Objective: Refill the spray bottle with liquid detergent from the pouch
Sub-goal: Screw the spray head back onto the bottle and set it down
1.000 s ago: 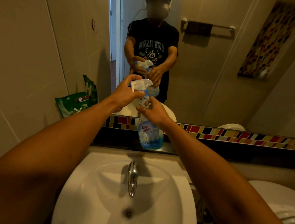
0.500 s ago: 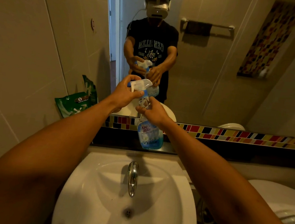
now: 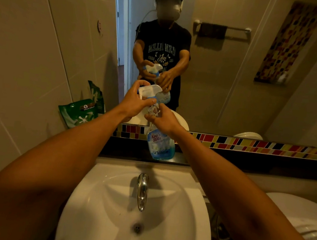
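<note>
Spray head gripped over a bathroom basin

The left hand wraps the trigger head; the right hand clamps the spray bottle neck, its base on the desk. The pouch leans left. A jerky twist could tip the bottle.

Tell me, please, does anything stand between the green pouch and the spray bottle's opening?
Yes: the trigger head sits over the spray bottle's neck, gripped by the left hand. The pouch leans against the wall, untouched.

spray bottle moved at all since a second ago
No. The spray bottle stands on the same spot of the dark ledge, straight behind the faucet.
</note>
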`<state>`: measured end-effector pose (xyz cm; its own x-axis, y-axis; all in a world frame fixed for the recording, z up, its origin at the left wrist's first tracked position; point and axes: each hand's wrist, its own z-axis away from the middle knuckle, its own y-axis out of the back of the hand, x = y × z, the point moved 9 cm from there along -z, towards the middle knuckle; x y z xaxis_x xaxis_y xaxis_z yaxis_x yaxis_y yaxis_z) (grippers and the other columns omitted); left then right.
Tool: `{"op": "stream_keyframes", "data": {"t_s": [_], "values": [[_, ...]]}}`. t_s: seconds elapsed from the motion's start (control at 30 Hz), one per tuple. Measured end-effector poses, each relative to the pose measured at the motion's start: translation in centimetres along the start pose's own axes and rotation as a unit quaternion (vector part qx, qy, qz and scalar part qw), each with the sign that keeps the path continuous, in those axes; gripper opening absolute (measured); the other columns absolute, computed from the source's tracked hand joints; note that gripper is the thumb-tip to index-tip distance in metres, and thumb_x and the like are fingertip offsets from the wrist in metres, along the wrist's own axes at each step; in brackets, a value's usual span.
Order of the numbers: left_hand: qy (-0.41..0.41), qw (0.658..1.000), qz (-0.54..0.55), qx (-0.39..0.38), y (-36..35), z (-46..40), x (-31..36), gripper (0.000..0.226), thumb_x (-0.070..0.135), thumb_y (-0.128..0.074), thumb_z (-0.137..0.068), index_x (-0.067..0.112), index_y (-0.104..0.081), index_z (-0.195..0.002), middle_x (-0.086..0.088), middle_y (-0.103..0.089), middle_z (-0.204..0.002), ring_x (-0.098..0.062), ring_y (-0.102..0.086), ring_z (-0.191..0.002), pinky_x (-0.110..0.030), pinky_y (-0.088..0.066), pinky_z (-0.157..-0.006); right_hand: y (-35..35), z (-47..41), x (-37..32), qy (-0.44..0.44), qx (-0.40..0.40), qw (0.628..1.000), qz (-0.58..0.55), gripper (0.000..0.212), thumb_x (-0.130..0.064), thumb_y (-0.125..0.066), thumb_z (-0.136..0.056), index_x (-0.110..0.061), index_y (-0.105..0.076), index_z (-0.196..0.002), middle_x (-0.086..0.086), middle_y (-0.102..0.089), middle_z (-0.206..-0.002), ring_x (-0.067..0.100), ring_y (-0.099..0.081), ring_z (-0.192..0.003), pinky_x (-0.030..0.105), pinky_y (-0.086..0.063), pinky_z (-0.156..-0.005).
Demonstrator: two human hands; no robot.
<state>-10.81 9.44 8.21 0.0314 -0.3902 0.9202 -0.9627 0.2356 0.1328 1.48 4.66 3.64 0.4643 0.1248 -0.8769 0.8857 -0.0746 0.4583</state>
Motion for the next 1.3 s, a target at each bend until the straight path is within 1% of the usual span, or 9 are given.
{"op": "stream_keyframes", "data": {"t_s": [0.2,0.33,0.5,0.73,0.8,0.93,1.07,1.2,1.3], "values": [[0.014,1.000,0.000,0.003,0.4,-0.3,-0.5,0.053,0.009,-0.080,-0.078,0.033,-0.054,-0.117,0.001,-0.057,-0.115,-0.029,-0.062,-0.111,-0.030,-0.058,-0.080,0.0,0.1,0.2,-0.010,-0.002,1.000,-0.013,0.041,-0.028,-0.075,-0.092,-0.012,-0.056,-0.124,0.011,-0.071,-0.118,0.028,-0.069,-0.108,0.054,-0.056,-0.098],[0.015,0.999,0.029,0.001,0.1,0.0,-0.5,0.052,0.018,-0.085,-0.076,0.036,-0.053,-0.113,-0.010,-0.059,-0.124,-0.028,-0.066,-0.108,-0.034,-0.060,-0.081,-0.1,0.1,0.1,-0.009,-0.005,1.000,-0.009,0.041,-0.028,-0.076,-0.091,-0.015,-0.056,-0.124,0.009,-0.071,-0.118,0.026,-0.069,-0.107,0.053,-0.056,-0.098],[-0.003,1.000,0.005,0.022,0.3,0.1,-0.2,0.056,0.016,-0.085,-0.075,0.029,-0.050,-0.116,-0.007,-0.060,-0.121,-0.025,-0.065,-0.106,-0.027,-0.059,-0.074,-0.5,0.2,0.0,-0.007,-0.011,1.000,-0.015,0.043,-0.029,-0.075,-0.091,-0.016,-0.055,-0.126,0.009,-0.070,-0.121,0.026,-0.068,-0.109,0.054,-0.055,-0.099],[-0.001,1.000,0.010,0.001,0.6,-0.1,-0.1,0.053,0.012,-0.085,-0.075,0.029,-0.053,-0.114,-0.006,-0.061,-0.116,-0.030,-0.067,-0.106,-0.034,-0.061,-0.079,-0.8,0.2,-0.2,-0.004,-0.033,0.998,-0.048,0.057,-0.042,-0.075,-0.077,-0.017,-0.058,-0.125,0.010,-0.072,-0.117,0.029,-0.070,-0.108,0.057,-0.056,-0.098],[0.002,1.000,0.012,-0.007,0.7,-0.2,-0.1,0.053,0.012,-0.085,-0.075,0.028,-0.054,-0.115,-0.005,-0.060,-0.116,-0.031,-0.066,-0.106,-0.035,-0.060,-0.080,-0.8,0.4,-0.5,-0.004,-0.048,0.996,-0.069,0.054,-0.037,-0.077,-0.080,-0.012,-0.059,-0.125,0.016,-0.072,-0.118,0.032,-0.071,-0.108,0.057,-0.056,-0.098],[0.007,0.999,0.027,-0.023,0.7,-0.2,0.0,0.051,0.011,-0.085,-0.075,0.031,-0.057,-0.113,-0.008,-0.062,-0.117,-0.032,-0.066,-0.106,-0.039,-0.061,-0.082,-0.6,0.8,-0.7,-0.001,-0.089,0.991,-0.101,0.040,-0.013,-0.072,-0.095,0.003,-0.056,-0.128,0.027,-0.069,-0.115,0.026,-0.068,-0.094,0.036,-0.061,-0.083],[0.020,0.999,0.024,-0.038,0.4,-0.1,0.2,0.050,0.011,-0.085,-0.075,0.033,-0.058,-0.112,-0.009,-0.062,-0.117,-0.028,-0.067,-0.102,-0.041,-0.061,-0.083,-0.4,1.4,-0.9,-0.005,-0.129,0.985,-0.117,0.014,-0.008,-0.068,-0.097,-0.010,-0.063,-0.111,0.010,-0.070,-0.097,0.019,-0.069,-0.083,0.023,-0.061,-0.071],[0.026,0.998,0.016,-0.052,-0.1,0.2,0.4,0.052,0.025,-0.089,-0.067,0.042,-0.061,-0.107,-0.012,-0.063,-0.120,-0.035,-0.065,-0.106,-0.050,-0.059,-0.087,-0.2,1.8,-0.5,-0.018,-0.141,0.980,-0.138,0.014,-0.007,-0.068,-0.097,-0.012,-0.065,-0.109,0.008,-0.073,-0.093,0.017,-0.074,-0.080,0.028,-0.063,-0.074],[0.023,0.998,0.010,-0.062,-0.5,0.4,0.5,0.052,0.030,-0.089,-0.065,0.046,-0.061,-0.105,-0.014,-0.062,-0.122,-0.040,-0.064,-0.110,-0.055,-0.057,-0.090,-0.2,1.9,0.2,-0.034,-0.133,0.980,-0.145,0.032,-0.012,-0.072,-0.094,-0.001,-0.063,-0.123,0.021,-0.074,-0.106,0.028,-0.074,-0.092,0.044,-0.062,-0.090]]}}
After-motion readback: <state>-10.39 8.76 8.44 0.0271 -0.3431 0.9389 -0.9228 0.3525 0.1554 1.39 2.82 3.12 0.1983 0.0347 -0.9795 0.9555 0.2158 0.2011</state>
